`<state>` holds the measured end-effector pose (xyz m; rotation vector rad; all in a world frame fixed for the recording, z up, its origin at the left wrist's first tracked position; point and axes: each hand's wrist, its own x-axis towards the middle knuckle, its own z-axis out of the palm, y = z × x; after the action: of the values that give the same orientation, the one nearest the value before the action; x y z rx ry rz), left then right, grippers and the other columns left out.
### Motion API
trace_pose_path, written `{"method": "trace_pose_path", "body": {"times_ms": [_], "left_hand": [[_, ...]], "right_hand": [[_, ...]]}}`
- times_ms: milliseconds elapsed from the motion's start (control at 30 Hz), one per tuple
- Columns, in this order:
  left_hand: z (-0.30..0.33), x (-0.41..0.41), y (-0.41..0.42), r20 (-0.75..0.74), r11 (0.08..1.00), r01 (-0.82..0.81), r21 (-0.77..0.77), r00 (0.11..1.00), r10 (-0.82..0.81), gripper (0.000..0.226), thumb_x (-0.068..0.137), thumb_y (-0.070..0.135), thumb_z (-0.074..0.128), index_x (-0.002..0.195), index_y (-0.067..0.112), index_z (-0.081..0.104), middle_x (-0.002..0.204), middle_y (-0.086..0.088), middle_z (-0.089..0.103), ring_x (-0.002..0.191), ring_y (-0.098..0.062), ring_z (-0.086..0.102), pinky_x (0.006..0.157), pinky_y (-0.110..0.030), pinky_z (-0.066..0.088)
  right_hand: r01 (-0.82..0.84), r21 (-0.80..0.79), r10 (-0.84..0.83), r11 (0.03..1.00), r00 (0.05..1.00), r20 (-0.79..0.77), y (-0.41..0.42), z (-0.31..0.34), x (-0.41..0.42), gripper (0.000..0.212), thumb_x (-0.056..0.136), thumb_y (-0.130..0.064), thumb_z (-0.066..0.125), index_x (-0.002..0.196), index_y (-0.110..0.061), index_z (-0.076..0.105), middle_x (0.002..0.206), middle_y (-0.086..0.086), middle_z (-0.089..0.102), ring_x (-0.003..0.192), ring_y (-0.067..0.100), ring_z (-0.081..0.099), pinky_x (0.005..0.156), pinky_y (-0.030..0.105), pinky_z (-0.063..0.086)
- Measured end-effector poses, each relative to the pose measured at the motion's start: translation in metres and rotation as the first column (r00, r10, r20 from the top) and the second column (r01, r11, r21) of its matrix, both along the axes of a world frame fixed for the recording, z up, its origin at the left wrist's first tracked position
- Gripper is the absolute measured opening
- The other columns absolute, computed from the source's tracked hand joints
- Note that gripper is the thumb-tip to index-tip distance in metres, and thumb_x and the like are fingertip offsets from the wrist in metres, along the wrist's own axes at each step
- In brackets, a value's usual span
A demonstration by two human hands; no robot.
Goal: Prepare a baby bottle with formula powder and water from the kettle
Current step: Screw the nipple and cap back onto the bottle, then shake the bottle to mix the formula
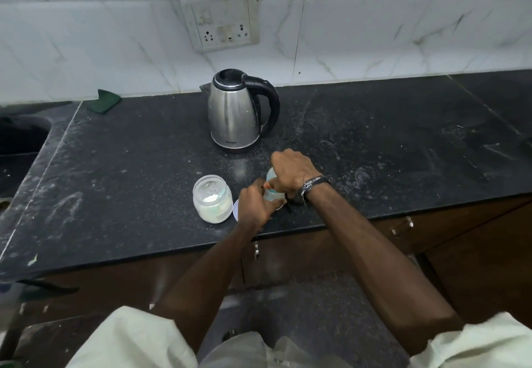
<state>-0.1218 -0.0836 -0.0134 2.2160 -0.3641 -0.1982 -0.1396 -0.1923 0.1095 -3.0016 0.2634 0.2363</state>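
Sleeves: nearest to us, pale sleeves point(138, 336) frame the bottom edge, with both bare forearms reaching forward over the table's near edge.
Cabinets: dark wood doors point(475, 252) with metal handles sit below the table front.
Table: a black stone table point(129, 166), dusted with pale specks, carries everything we see.
Left hand: our left hand point(253, 206) is curled around the lower part of the baby bottle, fingers closed on it.
Right hand: our right hand point(290, 169) comes down from above and is clenched over the bottle's top; a dark braided band circles that wrist.
Baby bottle: the pale blue baby bottle point(271, 186) stands near the table's front edge, mostly hidden between the two hands; we cannot tell whether its cap is on.
Formula jar: an open clear jar point(212, 202) holding white powder stands just left of the left hand.
Lid: a white rim point(236, 209) shows between jar and left hand.
Kettle: the steel kettle point(234, 111) with black handle stands farther back, lid shut, handle to the right.
Cloth: a green cloth point(108, 100) lies at the far left by the wall.
Wall: white marbled tiles with a switch-and-socket plate point(220, 19) above the kettle.
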Motion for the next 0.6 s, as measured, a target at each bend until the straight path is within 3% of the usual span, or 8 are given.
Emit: {"method": "trace_pose_path", "body": {"times_ms": [200,267,400,500,600], "left_hand": [[0.005,-0.002,0.003,-0.036,0.999,0.027,-0.040,0.999,-0.028,0.052,0.058,0.039,0.090,0.096,0.017,0.062,0.089,0.000,0.073,0.078,-0.017,0.067,0.069,-0.035,0.055],[0.010,0.001,0.005,-0.086,0.994,0.073,-0.083,0.993,-0.080,0.052,0.059,0.028,0.088,0.102,0.015,0.063,0.096,-0.002,0.074,0.084,-0.016,0.068,0.076,-0.035,0.056],[0.027,0.001,0.012,-0.102,0.958,0.130,-0.255,0.982,-0.160,0.072,0.057,0.009,0.060,0.129,0.010,0.055,0.119,-0.008,0.069,0.109,-0.020,0.065,0.096,-0.041,0.054],[0.045,-0.001,0.020,0.031,0.945,0.052,-0.322,0.999,-0.045,0.077,0.059,0.013,0.057,0.136,0.008,0.053,0.130,-0.008,0.064,0.119,-0.020,0.061,0.098,-0.031,0.052],[0.067,0.000,0.031,0.288,0.912,0.049,-0.406,0.955,0.076,0.061,0.073,0.004,0.053,0.134,0.003,0.055,0.131,-0.003,0.063,0.109,-0.018,0.066,0.094,-0.024,0.053]], "right_hand": [[0.009,-0.037,-0.009,0.999,1.000,0.008,-0.001,-0.005,-0.001,0.045,0.074,-0.047,0.079,0.096,-0.015,0.057,0.104,0.009,0.067,0.086,0.028,0.064,0.066,0.035,0.043],[0.020,-0.017,-0.020,1.000,1.000,0.009,-0.005,-0.007,-0.002,0.046,0.074,-0.049,0.077,0.099,-0.015,0.058,0.105,0.009,0.066,0.089,0.029,0.064,0.066,0.035,0.042],[0.050,0.089,-0.049,0.995,0.999,-0.011,-0.013,-0.014,-0.006,0.047,0.072,-0.054,0.077,0.087,-0.020,0.048,0.101,0.007,0.066,0.077,0.024,0.056,0.064,0.033,0.041],[0.064,0.133,-0.060,0.989,0.998,-0.032,-0.018,-0.025,-0.011,0.057,0.066,-0.053,0.084,0.096,-0.017,0.052,0.108,0.009,0.064,0.088,0.027,0.060,0.068,0.034,0.044],[0.099,0.214,-0.105,0.972,0.994,0.017,-0.019,-0.041,-0.015,0.066,0.063,-0.052,0.086,0.108,-0.013,0.059,0.111,0.008,0.067,0.098,0.030,0.064,0.075,0.036,0.049]]}}
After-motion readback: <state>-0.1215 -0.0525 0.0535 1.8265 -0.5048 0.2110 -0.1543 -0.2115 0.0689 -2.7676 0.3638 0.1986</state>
